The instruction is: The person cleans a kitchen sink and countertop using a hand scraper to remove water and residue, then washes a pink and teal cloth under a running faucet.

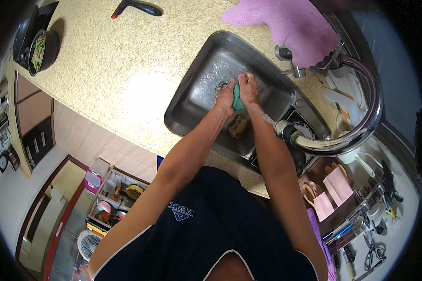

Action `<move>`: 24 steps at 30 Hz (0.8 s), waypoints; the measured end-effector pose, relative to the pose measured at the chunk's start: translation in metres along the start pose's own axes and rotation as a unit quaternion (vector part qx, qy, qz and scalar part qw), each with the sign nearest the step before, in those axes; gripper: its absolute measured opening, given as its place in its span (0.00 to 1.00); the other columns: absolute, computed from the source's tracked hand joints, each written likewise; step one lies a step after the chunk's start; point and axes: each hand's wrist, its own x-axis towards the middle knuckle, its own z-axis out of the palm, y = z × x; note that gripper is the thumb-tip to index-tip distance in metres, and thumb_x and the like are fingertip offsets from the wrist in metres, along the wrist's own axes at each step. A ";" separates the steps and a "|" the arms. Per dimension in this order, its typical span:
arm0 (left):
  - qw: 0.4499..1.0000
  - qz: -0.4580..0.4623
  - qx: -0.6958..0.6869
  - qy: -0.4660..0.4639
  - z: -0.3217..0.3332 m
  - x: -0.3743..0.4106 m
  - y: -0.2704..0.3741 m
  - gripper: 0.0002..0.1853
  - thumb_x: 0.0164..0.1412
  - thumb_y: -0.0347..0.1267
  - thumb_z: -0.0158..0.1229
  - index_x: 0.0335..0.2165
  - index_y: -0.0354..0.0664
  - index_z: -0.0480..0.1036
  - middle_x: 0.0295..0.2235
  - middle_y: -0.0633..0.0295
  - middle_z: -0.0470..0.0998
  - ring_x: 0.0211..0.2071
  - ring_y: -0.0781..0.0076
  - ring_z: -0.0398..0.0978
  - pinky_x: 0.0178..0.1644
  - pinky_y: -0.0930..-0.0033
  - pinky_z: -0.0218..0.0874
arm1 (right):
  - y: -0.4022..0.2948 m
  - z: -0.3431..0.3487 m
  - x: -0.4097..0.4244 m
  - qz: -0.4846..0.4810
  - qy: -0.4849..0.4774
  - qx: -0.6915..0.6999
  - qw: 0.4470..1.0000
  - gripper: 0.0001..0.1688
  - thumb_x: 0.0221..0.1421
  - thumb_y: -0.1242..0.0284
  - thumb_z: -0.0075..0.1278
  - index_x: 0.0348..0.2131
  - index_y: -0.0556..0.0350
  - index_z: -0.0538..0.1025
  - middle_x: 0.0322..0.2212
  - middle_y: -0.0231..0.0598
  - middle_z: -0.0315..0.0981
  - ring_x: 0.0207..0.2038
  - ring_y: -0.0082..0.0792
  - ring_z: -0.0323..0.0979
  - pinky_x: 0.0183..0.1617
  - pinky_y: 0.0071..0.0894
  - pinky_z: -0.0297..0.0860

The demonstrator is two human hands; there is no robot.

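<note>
Both wet hands are over a stainless steel sink [204,66], pressed around a green cloth or sponge [237,98]. My left hand [225,95] grips its left side, close to the drain [221,85]. On the other side my right hand [249,89] holds the same green piece, with suds on the wrist and forearm. A brown scrubbing pad or crumpled cloth [238,127] lies on the sink floor between my forearms. The curved chrome faucet [337,145] reaches in from the right, its spout end beside my right forearm.
A pink towel [288,28] lies behind the sink. A black-handled tool [137,7], perhaps a squeegee, rests on the speckled counter [126,63]. At the far left stands a dark pot [44,52] of food. Pink rubber gloves [332,193], scissors [372,253] and a knife [349,263] are at right.
</note>
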 end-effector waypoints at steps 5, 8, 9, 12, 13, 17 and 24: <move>0.998 0.028 -0.018 -0.051 -0.014 -0.019 0.009 0.21 0.63 0.47 0.48 0.41 0.40 0.71 0.35 0.61 0.74 0.36 0.69 0.71 0.40 0.65 0.65 | -0.012 -0.013 -0.028 -0.007 -0.116 -0.073 0.991 0.31 0.57 0.53 0.39 0.52 0.56 0.66 0.48 0.57 0.65 0.52 0.54 0.63 0.56 0.44 0.59; 0.987 0.082 0.120 -0.072 -0.017 -0.028 0.001 0.20 0.63 0.46 0.47 0.41 0.42 0.71 0.37 0.60 0.74 0.37 0.67 0.72 0.40 0.63 0.66 | 0.009 -0.012 -0.034 -0.052 -0.086 -0.036 0.994 0.22 0.57 0.63 0.42 0.48 0.52 0.71 0.46 0.53 0.69 0.49 0.53 0.67 0.53 0.40 0.62; 0.991 0.060 0.112 -0.048 -0.017 -0.027 0.002 0.19 0.63 0.46 0.46 0.41 0.42 0.71 0.37 0.61 0.74 0.37 0.66 0.72 0.40 0.62 0.66 | 0.007 -0.013 -0.035 -0.067 -0.078 -0.023 0.994 0.19 0.56 0.67 0.44 0.47 0.51 0.73 0.45 0.51 0.71 0.48 0.53 0.68 0.52 0.39 0.63; 0.997 -0.054 -0.021 -0.058 -0.017 -0.018 0.008 0.18 0.63 0.44 0.46 0.42 0.44 0.70 0.36 0.60 0.74 0.38 0.63 0.73 0.39 0.58 0.67 | 0.002 -0.021 -0.046 -0.074 -0.048 0.103 0.991 0.16 0.53 0.75 0.45 0.43 0.53 0.75 0.39 0.49 0.74 0.43 0.43 0.71 0.48 0.32 0.65; 0.993 -0.075 -0.002 -0.088 -0.019 -0.010 0.009 0.17 0.63 0.43 0.46 0.43 0.44 0.70 0.36 0.59 0.74 0.37 0.62 0.73 0.38 0.58 0.68 | 0.001 -0.023 -0.052 -0.068 -0.068 0.146 0.985 0.15 0.52 0.76 0.45 0.41 0.54 0.75 0.37 0.47 0.74 0.41 0.39 0.71 0.47 0.31 0.65; 0.967 -0.147 -0.032 -0.206 -0.039 0.064 -0.011 0.17 0.61 0.47 0.49 0.37 0.46 0.71 0.30 0.62 0.74 0.28 0.65 0.72 0.27 0.62 0.66 | -0.020 -0.014 -0.092 -0.133 -0.098 0.171 0.971 0.10 0.48 0.73 0.46 0.33 0.56 0.75 0.27 0.51 0.73 0.30 0.51 0.72 0.36 0.39 0.67; 0.989 -0.006 -0.039 -0.139 -0.014 0.012 -0.010 0.13 0.64 0.40 0.48 0.38 0.42 0.69 0.29 0.60 0.73 0.30 0.67 0.71 0.35 0.65 0.67 | -0.026 -0.016 -0.040 -0.092 -0.083 -0.220 0.968 0.19 0.57 0.64 0.37 0.27 0.61 0.74 0.29 0.55 0.74 0.34 0.55 0.73 0.39 0.49 0.68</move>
